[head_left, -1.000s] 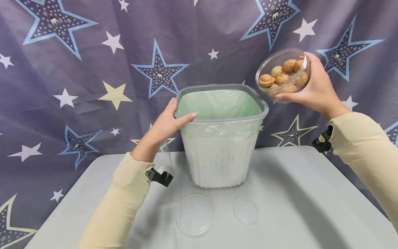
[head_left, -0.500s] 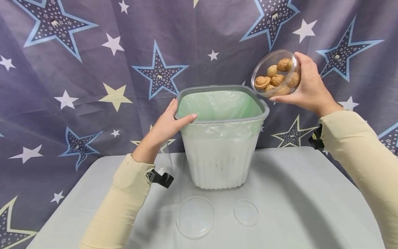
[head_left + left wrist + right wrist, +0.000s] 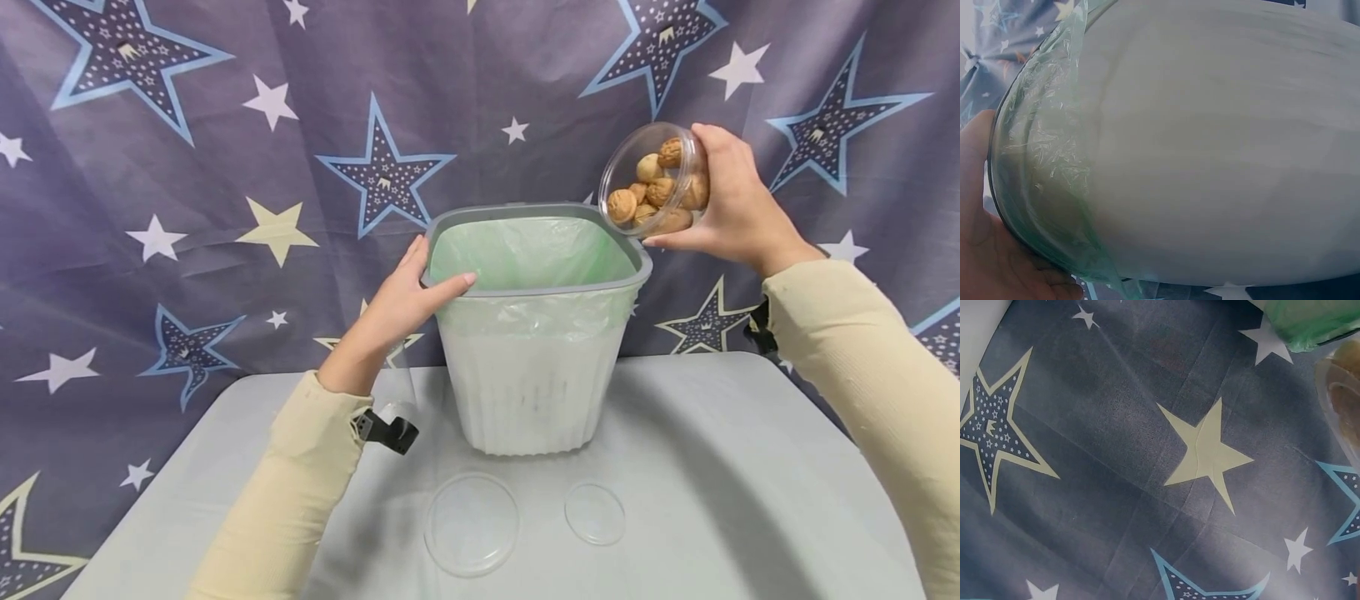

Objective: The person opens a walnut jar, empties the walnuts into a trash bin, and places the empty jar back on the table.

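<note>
A white ribbed trash bin (image 3: 532, 383) with a grey rim stands upright on the table, lined with a thin green plastic bag (image 3: 536, 246). My left hand (image 3: 393, 308) grips the bin's left rim, thumb over the edge and fingers along the outside. In the left wrist view, the bin's wall (image 3: 1210, 150) fills most of the picture. Up at the bin's right rim, my right hand (image 3: 738, 204) holds a clear round plastic container (image 3: 626, 158), tilted with its mouth toward the bin. Several walnuts (image 3: 660, 192) lie inside it. The right wrist view shows only the container's edge (image 3: 1329, 394).
Two clear round lids lie before the bin, a larger lid (image 3: 471, 523) and a smaller lid (image 3: 595, 513). Behind my left wrist stands a clear plastic container (image 3: 399, 387), partly hidden. A star-patterned curtain (image 3: 465, 83) hangs behind the grey table (image 3: 690, 533).
My right hand has moved left with the container, bringing it to the bin's right rim and tipping it further. The walnuts have shifted toward its mouth. My left hand stays on the rim.
</note>
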### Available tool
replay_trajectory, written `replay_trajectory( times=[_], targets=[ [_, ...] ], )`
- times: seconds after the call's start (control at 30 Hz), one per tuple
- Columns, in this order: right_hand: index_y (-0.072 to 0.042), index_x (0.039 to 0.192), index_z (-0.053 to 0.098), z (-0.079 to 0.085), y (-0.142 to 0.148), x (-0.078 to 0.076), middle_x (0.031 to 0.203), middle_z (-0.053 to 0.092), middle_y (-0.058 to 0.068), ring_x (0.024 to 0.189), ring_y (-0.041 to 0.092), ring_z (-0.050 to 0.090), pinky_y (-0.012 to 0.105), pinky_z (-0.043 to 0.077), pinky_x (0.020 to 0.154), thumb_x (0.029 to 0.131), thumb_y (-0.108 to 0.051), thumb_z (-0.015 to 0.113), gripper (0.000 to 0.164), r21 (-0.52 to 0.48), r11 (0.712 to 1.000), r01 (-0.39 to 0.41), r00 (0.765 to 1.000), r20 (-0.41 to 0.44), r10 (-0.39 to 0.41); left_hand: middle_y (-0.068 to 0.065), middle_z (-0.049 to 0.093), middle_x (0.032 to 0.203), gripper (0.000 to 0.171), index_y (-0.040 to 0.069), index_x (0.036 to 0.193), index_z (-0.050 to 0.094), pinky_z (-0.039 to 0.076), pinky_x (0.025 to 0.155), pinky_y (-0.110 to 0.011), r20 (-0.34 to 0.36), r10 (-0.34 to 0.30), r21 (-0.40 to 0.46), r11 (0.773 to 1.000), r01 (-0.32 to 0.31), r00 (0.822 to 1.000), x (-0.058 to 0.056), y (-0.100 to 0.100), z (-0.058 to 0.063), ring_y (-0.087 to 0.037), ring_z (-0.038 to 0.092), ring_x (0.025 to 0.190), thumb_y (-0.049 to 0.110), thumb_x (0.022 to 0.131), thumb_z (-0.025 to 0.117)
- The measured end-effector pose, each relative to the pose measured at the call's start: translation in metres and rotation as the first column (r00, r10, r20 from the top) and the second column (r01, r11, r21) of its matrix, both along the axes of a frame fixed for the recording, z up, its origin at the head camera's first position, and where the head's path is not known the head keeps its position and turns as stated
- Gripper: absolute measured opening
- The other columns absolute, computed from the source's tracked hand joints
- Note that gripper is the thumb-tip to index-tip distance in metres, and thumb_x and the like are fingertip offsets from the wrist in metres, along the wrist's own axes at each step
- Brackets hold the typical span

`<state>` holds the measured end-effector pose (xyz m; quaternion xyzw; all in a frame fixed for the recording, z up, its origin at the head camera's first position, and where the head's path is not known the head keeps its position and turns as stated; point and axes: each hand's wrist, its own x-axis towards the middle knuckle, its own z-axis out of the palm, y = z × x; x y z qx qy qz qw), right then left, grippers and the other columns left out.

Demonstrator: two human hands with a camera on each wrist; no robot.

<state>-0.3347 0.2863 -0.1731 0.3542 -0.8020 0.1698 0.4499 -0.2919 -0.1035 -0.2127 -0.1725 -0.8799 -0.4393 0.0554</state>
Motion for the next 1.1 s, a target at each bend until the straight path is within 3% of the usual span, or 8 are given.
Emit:
replay_trajectory(
  times=[0.2,0.37,0.6,0.7,0.93,1.1],
  targets=[
    [0.01,0.136,0.031,0.006,-0.003,-0.001,0.131,0.04,0.032,0.121,0.045,0.034,0.047,0.021,0.11,0.06,-0.067,0.071,0.115,0.088,0.996,-0.021,0.998,-0.065,0.026,0.0,-0.004,0.158,0.096,0.01,0.151,0.005,0.009,0.116,-0.043,-0.008,0.003,0.0,1.0,-0.003,1.0,0.001,0.001,0.001,-0.018,-0.001,0.144,0.052,0.085,0.06],
    [0.011,0.133,0.034,0.006,-0.006,-0.003,0.128,0.042,0.034,0.12,0.046,0.036,0.047,0.022,0.11,0.062,-0.072,0.067,0.114,0.092,0.994,-0.055,0.99,-0.124,0.067,0.0,-0.004,0.158,0.095,0.011,0.152,0.005,0.009,0.116,-0.044,-0.012,0.007,0.003,1.0,-0.007,1.0,0.001,0.001,0.0,-0.019,-0.001,0.144,0.052,0.085,0.06],
    [0.01,0.135,0.029,0.009,-0.007,-0.002,0.131,0.039,0.034,0.122,0.047,0.034,0.045,0.02,0.112,0.061,-0.061,0.072,0.111,0.148,0.987,-0.071,0.989,-0.116,0.088,-0.001,-0.003,0.159,0.094,0.01,0.152,0.006,0.009,0.116,-0.043,-0.017,0.008,0.011,1.0,-0.008,1.0,0.001,0.002,0.0,-0.018,0.0,0.144,0.051,0.086,0.059],
    [0.007,0.137,0.028,0.011,-0.01,-0.001,0.133,0.037,0.034,0.126,0.045,0.032,0.043,0.019,0.113,0.064,-0.064,0.069,0.11,0.164,0.983,-0.076,0.989,-0.114,0.096,-0.001,-0.003,0.159,0.094,0.011,0.152,0.006,0.009,0.116,-0.044,-0.018,0.009,0.011,1.0,-0.009,1.0,0.002,0.001,0.0,-0.018,0.0,0.144,0.051,0.086,0.059],
    [0.006,0.139,0.024,0.013,-0.014,0.003,0.141,0.033,0.032,0.132,0.042,0.028,0.04,0.019,0.114,0.047,-0.027,0.089,0.118,0.225,0.974,0.004,0.995,-0.099,0.019,-0.001,-0.003,0.159,0.094,0.01,0.151,0.005,0.008,0.116,-0.044,-0.026,0.012,0.004,1.0,-0.012,1.0,0.001,0.001,-0.002,-0.019,0.0,0.144,0.05,0.086,0.06],
    [0.007,0.139,0.025,0.012,-0.014,0.003,0.14,0.033,0.032,0.132,0.043,0.028,0.041,0.019,0.114,0.046,-0.024,0.09,0.118,0.213,0.976,0.033,0.995,-0.096,-0.013,0.002,-0.003,0.158,0.096,0.008,0.151,0.005,0.009,0.116,-0.043,-0.01,0.015,0.001,1.0,-0.015,1.0,0.001,0.001,-0.002,-0.018,0.0,0.144,0.052,0.085,0.059]
  ],
)
